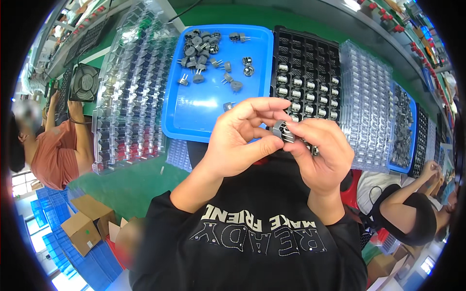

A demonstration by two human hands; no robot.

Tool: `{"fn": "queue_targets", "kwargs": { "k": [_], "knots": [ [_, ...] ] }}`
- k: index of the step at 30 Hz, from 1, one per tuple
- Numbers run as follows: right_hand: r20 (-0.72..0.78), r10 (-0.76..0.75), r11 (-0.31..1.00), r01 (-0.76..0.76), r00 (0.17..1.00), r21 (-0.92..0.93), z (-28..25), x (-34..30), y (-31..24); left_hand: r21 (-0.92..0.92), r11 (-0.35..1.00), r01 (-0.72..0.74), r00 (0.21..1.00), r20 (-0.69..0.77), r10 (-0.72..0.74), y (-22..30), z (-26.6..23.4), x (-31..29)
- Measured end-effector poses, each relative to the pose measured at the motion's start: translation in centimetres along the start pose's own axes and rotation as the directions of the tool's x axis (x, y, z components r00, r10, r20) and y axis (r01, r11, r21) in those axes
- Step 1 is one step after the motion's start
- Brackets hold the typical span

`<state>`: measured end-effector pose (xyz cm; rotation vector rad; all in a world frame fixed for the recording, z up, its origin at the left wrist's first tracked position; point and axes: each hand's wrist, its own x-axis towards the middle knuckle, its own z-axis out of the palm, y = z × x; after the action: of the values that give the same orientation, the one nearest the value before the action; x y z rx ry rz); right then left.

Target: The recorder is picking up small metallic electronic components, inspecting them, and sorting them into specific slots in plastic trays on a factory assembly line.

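My left hand [238,138] and my right hand [323,153] meet in front of my chest, both closed on a small round grey part with metal pins [278,128]. Fingertips cover much of it. Just beyond my left hand lies a blue tray [196,109] holding a heap and a scatter of similar grey pinned parts [198,46]. A black compartment tray [306,46] stands beside it, partly behind my right hand. Rows of small silver cylinders [296,93] fill its nearer pockets.
Clear plastic trays [136,82] stand left of the blue tray, and another clear tray stack [366,104] is at the right. A second blue tray [412,140] of parts lies farther right. People sit at both sides. A fan [84,82] and cardboard boxes [82,235] are on the left.
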<state>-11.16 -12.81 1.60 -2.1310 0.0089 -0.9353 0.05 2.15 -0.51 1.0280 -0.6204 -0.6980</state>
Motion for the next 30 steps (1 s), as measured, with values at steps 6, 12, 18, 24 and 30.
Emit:
{"fn": "queue_targets", "kwargs": {
  "k": [6,12,18,24,30],
  "knots": [
    [0.011,0.033,0.999,-0.033,0.999,0.008,0.4,-0.2,0.0,0.002,1.000,0.029,0.999,0.015,-0.029,0.3,-0.3,-0.1],
    [0.015,-0.056,0.995,0.057,0.998,-0.087,0.6,-0.6,-0.2,0.086,0.995,0.048,0.999,0.014,-0.049,0.3,-1.0,-0.5],
    [0.032,-0.005,0.999,0.006,0.999,-0.038,0.8,-1.1,0.3,0.104,0.995,-0.012,1.000,0.014,0.010,-0.7,-1.3,-0.5],
    [0.226,0.442,0.777,-0.496,0.868,0.387,0.8,-1.2,2.7,0.647,0.748,-0.146,0.989,0.068,0.135,-1.5,-1.4,0.2],
    [0.175,0.274,0.892,-0.182,0.946,-0.415,-2.9,2.7,8.4,0.994,0.052,0.100,0.985,-0.106,0.138,-1.9,-5.3,2.3]
  ]
}}
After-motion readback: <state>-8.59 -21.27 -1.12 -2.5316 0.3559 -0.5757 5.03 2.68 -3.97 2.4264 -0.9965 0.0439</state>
